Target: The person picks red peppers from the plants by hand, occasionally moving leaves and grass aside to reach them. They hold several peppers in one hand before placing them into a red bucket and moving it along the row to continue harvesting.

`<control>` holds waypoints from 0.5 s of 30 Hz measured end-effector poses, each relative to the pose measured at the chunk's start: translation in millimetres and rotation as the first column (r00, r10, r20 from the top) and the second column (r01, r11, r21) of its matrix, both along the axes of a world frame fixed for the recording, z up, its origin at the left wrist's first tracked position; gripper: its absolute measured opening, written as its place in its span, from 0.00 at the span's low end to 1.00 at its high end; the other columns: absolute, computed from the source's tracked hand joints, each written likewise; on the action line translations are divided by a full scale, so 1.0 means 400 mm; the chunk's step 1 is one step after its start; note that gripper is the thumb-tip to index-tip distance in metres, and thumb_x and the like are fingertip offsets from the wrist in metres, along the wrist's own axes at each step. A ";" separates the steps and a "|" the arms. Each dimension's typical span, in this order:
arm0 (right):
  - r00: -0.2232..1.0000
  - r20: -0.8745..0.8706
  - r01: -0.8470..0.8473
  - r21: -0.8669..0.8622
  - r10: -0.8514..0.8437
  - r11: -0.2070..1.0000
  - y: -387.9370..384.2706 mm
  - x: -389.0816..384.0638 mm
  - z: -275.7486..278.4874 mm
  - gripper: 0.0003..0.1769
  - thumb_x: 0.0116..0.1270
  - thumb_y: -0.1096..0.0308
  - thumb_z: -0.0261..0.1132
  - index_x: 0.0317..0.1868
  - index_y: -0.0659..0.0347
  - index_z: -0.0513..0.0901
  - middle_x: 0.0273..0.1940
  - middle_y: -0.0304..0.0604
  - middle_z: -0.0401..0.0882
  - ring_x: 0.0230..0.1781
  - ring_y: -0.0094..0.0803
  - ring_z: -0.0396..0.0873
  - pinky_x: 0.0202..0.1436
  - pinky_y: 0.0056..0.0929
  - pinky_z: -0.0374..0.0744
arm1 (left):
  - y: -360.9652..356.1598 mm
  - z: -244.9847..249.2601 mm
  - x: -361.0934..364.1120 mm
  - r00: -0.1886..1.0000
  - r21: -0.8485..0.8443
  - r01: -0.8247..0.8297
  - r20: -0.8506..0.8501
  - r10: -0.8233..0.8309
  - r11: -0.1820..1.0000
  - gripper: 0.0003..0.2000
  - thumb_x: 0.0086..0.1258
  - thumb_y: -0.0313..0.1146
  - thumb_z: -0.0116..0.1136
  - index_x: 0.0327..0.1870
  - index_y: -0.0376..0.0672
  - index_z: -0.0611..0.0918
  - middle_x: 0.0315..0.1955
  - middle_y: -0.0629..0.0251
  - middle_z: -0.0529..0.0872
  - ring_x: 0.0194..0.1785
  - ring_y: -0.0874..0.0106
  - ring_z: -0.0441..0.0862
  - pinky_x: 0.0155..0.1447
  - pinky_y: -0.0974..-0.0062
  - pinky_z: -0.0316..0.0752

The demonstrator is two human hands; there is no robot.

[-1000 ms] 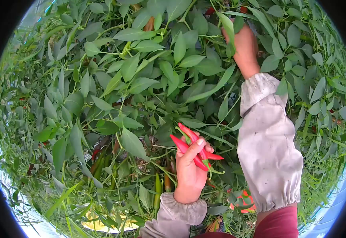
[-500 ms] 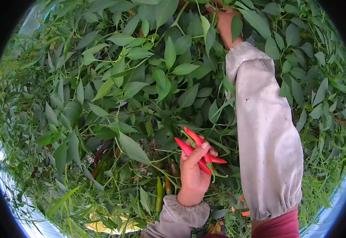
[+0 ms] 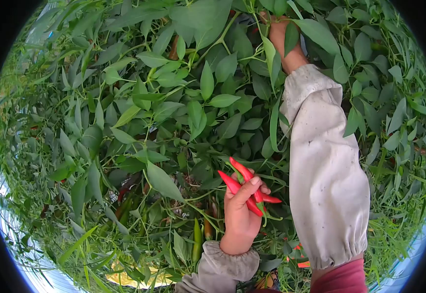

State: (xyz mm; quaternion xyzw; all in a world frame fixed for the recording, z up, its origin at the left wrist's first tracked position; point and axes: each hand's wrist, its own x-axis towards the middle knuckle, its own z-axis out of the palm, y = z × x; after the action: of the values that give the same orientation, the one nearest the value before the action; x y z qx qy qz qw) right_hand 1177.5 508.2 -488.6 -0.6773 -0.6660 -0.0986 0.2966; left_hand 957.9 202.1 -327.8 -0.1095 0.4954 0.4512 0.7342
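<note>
My left hand [image 3: 240,217] is closed around several red chili peppers [image 3: 233,183], the thumb pressed over them and their green stems sticking out at the right. Farther up, my right hand [image 3: 282,41] reaches in among the leaves of the chili plant [image 3: 174,112]. Leaves cover its fingers, so I cannot see what they touch. A green chili pepper [image 3: 197,241] hangs just left of my left wrist, and a brownish one [image 3: 207,228] hangs beside it.
Dense foliage surrounds both hands. Darker peppers [image 3: 123,210] hang low at the left. Something yellow [image 3: 139,276] lies at the bottom, and red peppers [image 3: 298,256] show below, beside my right sleeve. Pale sheeting [image 3: 15,239] runs along the left edge.
My right hand has shifted slightly down and right, still among the leaves, and nearby stems and leaves have moved. My left hand keeps its hold on the red chili peppers.
</note>
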 end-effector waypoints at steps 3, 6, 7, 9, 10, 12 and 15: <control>0.820 -0.565 0.094 -0.034 -0.097 0.995 -0.114 -0.121 0.157 0.15 0.71 0.61 0.56 0.36 0.62 0.84 0.32 0.50 0.81 0.34 0.42 0.82 0.38 0.41 0.78 | 0.005 0.005 -0.005 1.000 0.009 -0.008 -0.006 0.008 1.000 0.13 0.64 0.26 0.59 0.48 0.40 0.74 0.31 0.64 0.78 0.35 0.69 0.77 0.47 0.64 0.74; 0.784 -0.606 0.230 0.081 -0.135 0.970 -0.186 -0.134 0.225 0.11 0.72 0.65 0.59 0.42 0.64 0.81 0.35 0.46 0.80 0.34 0.35 0.82 0.37 0.36 0.79 | 0.004 0.008 -0.010 1.000 0.019 -0.018 0.002 0.018 1.000 0.13 0.64 0.25 0.59 0.48 0.40 0.74 0.32 0.64 0.77 0.36 0.69 0.77 0.47 0.64 0.74; 0.680 -0.722 0.293 0.109 -0.127 0.950 -0.213 -0.141 0.264 0.10 0.72 0.67 0.59 0.45 0.66 0.79 0.37 0.44 0.80 0.33 0.32 0.82 0.36 0.33 0.79 | 0.006 0.009 -0.010 1.000 0.023 -0.026 0.015 0.025 0.999 0.13 0.64 0.25 0.58 0.48 0.41 0.74 0.32 0.64 0.77 0.36 0.69 0.76 0.48 0.64 0.73; 0.262 -0.964 0.356 0.061 -0.037 0.933 -0.283 -0.152 0.328 0.11 0.74 0.66 0.59 0.48 0.67 0.77 0.39 0.42 0.79 0.34 0.32 0.82 0.36 0.30 0.79 | 0.003 0.010 -0.011 0.996 0.035 -0.063 0.060 0.061 0.997 0.13 0.64 0.25 0.58 0.49 0.42 0.73 0.32 0.65 0.77 0.36 0.70 0.76 0.48 0.63 0.73; 0.185 -0.983 0.388 0.081 0.008 0.918 -0.316 -0.145 0.341 0.13 0.75 0.64 0.58 0.48 0.67 0.76 0.40 0.42 0.79 0.35 0.33 0.82 0.36 0.29 0.79 | 0.003 0.011 -0.012 0.991 0.043 -0.102 0.092 0.098 0.994 0.14 0.63 0.25 0.59 0.49 0.42 0.73 0.32 0.65 0.76 0.36 0.70 0.76 0.49 0.62 0.72; -0.017 -0.993 0.321 0.109 0.121 0.941 -0.400 -0.136 0.370 0.13 0.75 0.62 0.57 0.47 0.66 0.76 0.37 0.41 0.77 0.37 0.33 0.81 0.39 0.29 0.78 | 0.005 0.022 -0.018 0.993 0.040 -0.085 0.084 0.081 0.996 0.14 0.64 0.27 0.58 0.50 0.44 0.74 0.33 0.65 0.76 0.36 0.70 0.75 0.48 0.61 0.72; -0.079 -0.984 0.249 0.138 0.162 0.959 -0.496 -0.136 0.417 0.13 0.76 0.62 0.56 0.43 0.65 0.75 0.35 0.40 0.76 0.36 0.32 0.80 0.39 0.27 0.77 | 0.008 0.024 -0.034 0.976 0.158 -0.118 0.201 0.085 0.980 0.14 0.65 0.31 0.57 0.50 0.44 0.74 0.33 0.65 0.76 0.36 0.69 0.75 0.49 0.60 0.72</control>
State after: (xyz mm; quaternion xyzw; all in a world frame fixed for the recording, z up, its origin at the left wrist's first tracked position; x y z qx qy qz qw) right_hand 1123.1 309.6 -321.7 -0.5024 -0.1883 0.3285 0.7773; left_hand 944.4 205.2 -318.2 -0.1154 0.3753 0.5161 0.7613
